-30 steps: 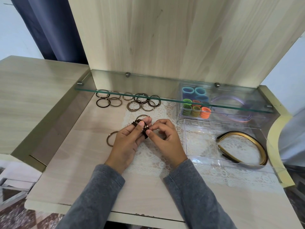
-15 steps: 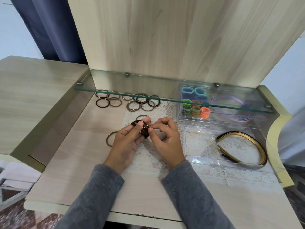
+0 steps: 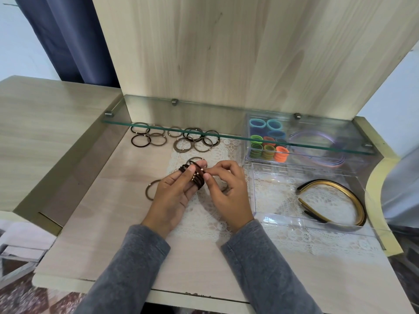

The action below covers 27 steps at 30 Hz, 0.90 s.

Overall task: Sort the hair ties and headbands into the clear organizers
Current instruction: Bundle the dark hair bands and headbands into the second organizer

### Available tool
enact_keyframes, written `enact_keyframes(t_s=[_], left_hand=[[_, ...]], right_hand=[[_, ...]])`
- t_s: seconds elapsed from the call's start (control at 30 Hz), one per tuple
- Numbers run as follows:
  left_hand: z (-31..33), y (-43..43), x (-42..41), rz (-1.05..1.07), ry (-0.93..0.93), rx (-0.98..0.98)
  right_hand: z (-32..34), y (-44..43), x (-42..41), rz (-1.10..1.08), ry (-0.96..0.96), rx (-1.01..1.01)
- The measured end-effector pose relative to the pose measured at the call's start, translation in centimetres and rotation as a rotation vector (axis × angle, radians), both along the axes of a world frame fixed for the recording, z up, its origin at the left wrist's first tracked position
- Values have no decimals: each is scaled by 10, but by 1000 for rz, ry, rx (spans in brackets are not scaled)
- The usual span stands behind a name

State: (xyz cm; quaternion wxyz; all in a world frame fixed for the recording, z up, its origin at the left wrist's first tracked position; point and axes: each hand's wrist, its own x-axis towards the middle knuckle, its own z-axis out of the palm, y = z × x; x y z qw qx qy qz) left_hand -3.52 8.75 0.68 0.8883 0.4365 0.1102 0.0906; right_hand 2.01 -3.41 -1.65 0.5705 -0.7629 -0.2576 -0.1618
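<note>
Partly hidden: glass shelf (image 3: 226, 136) blurs the lilac headbands (image 3: 317, 143) and top of the coloured ties (image 3: 268, 150) in the rear organizer (image 3: 247, 155); left hand (image 3: 174, 193) covers part of one loose tie (image 3: 150, 189). More loose brown ties (image 3: 172, 140) lie back-left under the shelf; gold headband (image 3: 328, 182) sits in the front tray (image 3: 294, 219). Left fingers curl round a brown tie bundle (image 3: 197, 180) over the lace mat (image 3: 204, 218); right hand (image 3: 229, 191) pinches its top tie. Hands barely moved versus a second ago.

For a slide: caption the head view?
Left hand holds stacked hair ties; right hand pinches one, beside a clear box.
</note>
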Motion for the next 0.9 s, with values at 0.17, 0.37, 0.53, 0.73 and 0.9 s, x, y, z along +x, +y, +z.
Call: enact_keyframes(t_s=[0.17, 0.37, 0.53, 0.73, 0.9], left_hand=[[-1, 1, 0, -8, -8, 4], [-2, 2, 1, -43, 14, 8], [-3, 3, 1, -65, 4, 48], [4, 4, -1, -114, 33, -83], [6, 6, -1, -136, 40, -137]], right_hand=[[0, 0, 0, 25, 40, -25], [3, 0, -3, 37, 74, -23], [5, 1, -3, 41, 93, -32], [7, 1, -6, 75, 151, -22], [8, 0, -7, 124, 227, -30]])
